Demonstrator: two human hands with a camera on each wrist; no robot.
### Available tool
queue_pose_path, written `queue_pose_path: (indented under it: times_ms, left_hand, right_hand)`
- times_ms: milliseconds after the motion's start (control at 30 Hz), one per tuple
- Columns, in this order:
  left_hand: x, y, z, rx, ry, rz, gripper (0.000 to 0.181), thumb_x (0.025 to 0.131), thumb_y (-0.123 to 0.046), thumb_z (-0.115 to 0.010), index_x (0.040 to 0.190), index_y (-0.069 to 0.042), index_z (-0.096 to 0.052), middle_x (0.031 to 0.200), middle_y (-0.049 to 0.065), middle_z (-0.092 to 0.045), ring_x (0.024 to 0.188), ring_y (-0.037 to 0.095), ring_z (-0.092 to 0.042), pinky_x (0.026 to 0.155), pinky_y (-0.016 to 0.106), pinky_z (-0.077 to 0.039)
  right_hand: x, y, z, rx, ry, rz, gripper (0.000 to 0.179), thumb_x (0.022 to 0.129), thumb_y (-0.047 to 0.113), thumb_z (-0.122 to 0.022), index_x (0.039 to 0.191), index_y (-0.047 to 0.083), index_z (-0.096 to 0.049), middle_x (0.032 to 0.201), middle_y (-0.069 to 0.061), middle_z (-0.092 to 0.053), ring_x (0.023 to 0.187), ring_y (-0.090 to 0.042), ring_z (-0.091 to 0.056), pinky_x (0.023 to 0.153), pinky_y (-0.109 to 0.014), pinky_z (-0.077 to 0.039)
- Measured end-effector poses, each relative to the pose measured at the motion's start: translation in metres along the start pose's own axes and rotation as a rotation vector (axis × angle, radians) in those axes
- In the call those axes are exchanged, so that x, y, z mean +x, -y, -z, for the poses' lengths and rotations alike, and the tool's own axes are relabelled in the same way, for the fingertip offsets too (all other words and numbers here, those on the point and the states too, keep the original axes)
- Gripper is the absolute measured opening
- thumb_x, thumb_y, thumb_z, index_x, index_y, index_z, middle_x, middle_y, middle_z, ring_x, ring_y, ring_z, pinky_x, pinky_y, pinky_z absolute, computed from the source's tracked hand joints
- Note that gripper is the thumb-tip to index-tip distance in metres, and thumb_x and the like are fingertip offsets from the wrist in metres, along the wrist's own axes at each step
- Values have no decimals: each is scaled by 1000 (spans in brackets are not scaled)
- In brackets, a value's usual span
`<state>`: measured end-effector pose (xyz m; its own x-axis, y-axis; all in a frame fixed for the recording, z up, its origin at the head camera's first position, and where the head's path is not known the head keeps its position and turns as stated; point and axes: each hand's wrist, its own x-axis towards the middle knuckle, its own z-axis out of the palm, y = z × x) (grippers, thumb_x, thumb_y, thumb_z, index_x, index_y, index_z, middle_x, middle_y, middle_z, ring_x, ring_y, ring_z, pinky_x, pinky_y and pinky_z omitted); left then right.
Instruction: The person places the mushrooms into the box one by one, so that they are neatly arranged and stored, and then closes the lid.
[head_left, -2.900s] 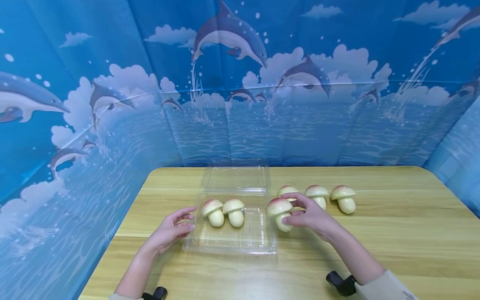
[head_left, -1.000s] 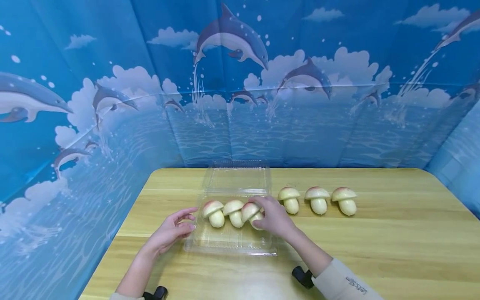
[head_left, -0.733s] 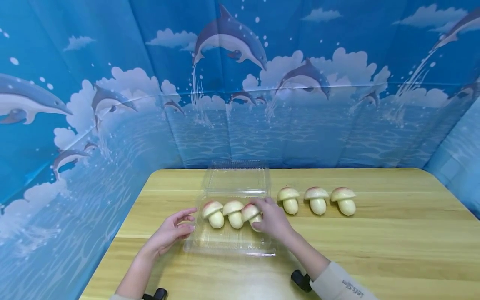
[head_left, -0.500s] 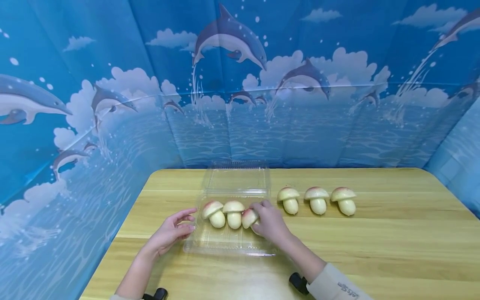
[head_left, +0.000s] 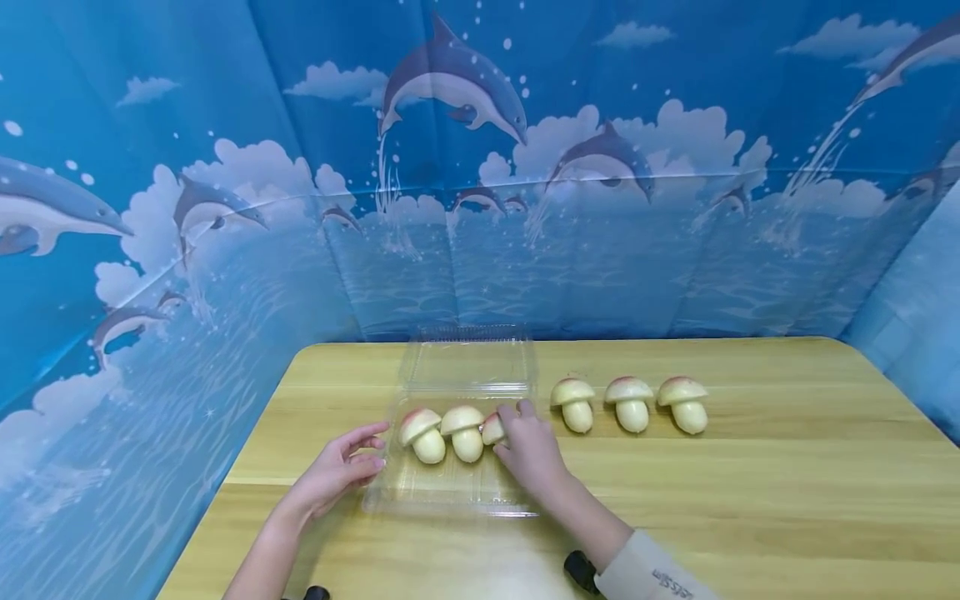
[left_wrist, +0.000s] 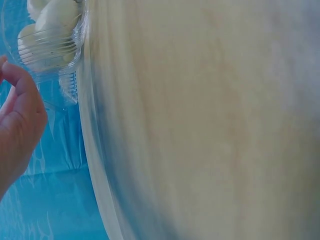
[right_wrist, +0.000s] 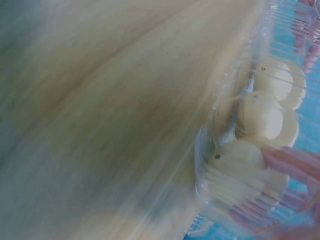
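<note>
A clear plastic clamshell box (head_left: 420,500) lies on the table, its lid (head_left: 468,365) laid back behind it. Two pale mushroom-shaped pieces with pink-tinged caps, a left one (head_left: 429,446) and a middle one (head_left: 467,448), sit side by side inside. My right hand (head_left: 531,450) holds a third mushroom (head_left: 491,430) in the box, to the right of those; the hand hides most of it. In the right wrist view, fingers lie against this third mushroom (right_wrist: 239,167). My left hand (head_left: 333,471), fingers loosely bent, is at the box's left side; contact is hard to tell.
Three more mushrooms stand in a row right of the box: a near one (head_left: 576,406), a middle one (head_left: 631,404) and a far right one (head_left: 685,405). The wooden table (head_left: 750,500) backs onto a blue dolphin curtain (head_left: 600,250).
My right hand carried the third mushroom from the table leftward into the box, then shifted it slightly, nudging the middle mushroom more upright. My left hand stayed at the box's left side.
</note>
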<state>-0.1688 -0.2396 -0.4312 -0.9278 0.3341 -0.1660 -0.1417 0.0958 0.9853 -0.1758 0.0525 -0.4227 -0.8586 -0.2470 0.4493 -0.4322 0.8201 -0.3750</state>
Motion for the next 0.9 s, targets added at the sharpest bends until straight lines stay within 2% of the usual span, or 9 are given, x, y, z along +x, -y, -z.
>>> queue_pose_path:
  times_ms: [300,600,900]
  left_hand:
    - [-6,-1,-1,-14,1,-1,65,86,2,-60,142,6,-27,107,7,-42,74,4,-51,64,18,-46]
    - [-1,-5,0,-4,20,-11,65,85,3,-60,142,7,-28,109,9,-42,78,6,-52,68,19,-48]
    - [-1,-4,0,-11,30,-16,65,85,3,-60,141,8,-27,108,8,-41,77,5,-52,66,17,-47]
  right_hand:
    - [1,5,-2,-16,7,-44,41,65,6,-82,101,-2,-63,85,-18,-56,62,-26,-57,56,-33,-53]
    - [9,4,1,-15,-4,-66,38,64,4,-82,97,-3,-63,81,-17,-55,58,-26,-55,54,-33,-53]
    - [12,5,-1,30,6,-141,39,64,0,-79,99,-4,-65,86,-20,-55,62,-31,-56,56,-35,-53]
